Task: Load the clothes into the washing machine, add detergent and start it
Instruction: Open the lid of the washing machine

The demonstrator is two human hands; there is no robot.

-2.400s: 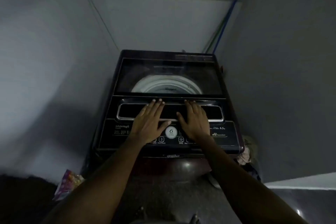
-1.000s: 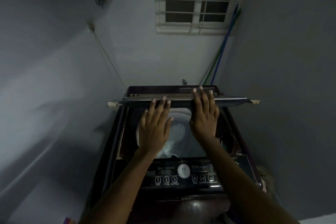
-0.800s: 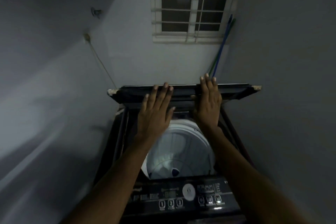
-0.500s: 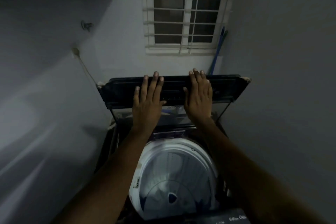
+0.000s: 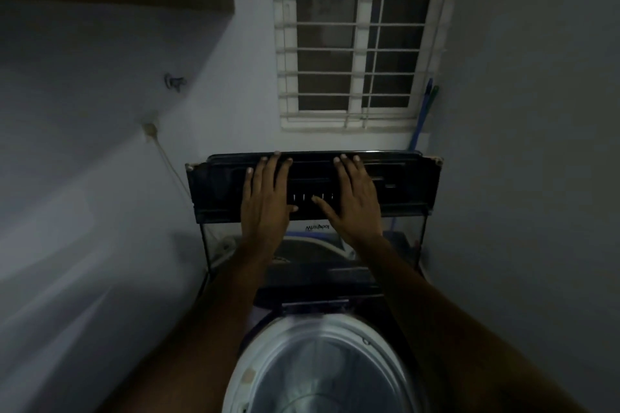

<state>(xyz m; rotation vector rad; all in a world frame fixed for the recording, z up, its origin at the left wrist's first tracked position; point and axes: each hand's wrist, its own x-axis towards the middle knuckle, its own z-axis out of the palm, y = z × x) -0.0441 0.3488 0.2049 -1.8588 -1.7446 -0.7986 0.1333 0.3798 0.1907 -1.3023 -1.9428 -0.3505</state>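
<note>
Open drum point(image 5: 265, 342) beneath upright lid point(image 5: 218, 191)

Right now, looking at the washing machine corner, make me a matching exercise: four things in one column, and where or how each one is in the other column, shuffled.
Things: 1 lid; 2 drum; 3 window; 4 blue pole.
States: A leaning in the right corner; B barred, on the back wall; C raised, with left hand and right hand flat on it; D open, nearest the camera.
Pairs: 1-C, 2-D, 3-B, 4-A.
</note>
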